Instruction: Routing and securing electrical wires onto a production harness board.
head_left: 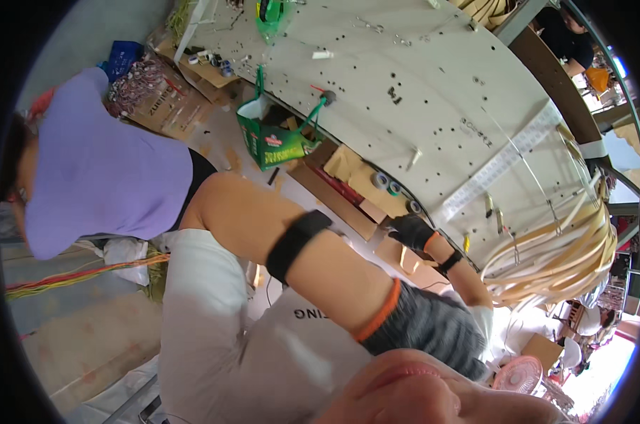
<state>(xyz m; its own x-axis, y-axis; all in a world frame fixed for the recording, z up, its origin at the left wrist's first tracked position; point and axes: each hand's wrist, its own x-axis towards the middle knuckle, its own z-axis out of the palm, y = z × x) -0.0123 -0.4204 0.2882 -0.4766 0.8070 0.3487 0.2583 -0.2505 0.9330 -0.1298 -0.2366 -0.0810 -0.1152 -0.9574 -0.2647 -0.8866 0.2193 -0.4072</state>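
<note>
My left hand [433,328], in a grey glove with an orange cuff, is raised close to the camera beside my head. A black band [297,244] circles that forearm. Its fingers are hidden, so I cannot tell what it touches. Farther out, my right hand [413,233], in a dark glove with an orange cuff, is near the lower edge of a large white board [398,63] dotted with dark holes. Cardboard and tape rolls [381,181] are close to it. The right fingers are too dark to make out.
A green shopping bag [274,145] hangs at the board's edge, beside an open cardboard box [334,187]. Pale cables [560,254] droop at the right. A person in purple [111,169] is at the left; another person [564,42] is far right. A pink fan [519,373] stands lower right.
</note>
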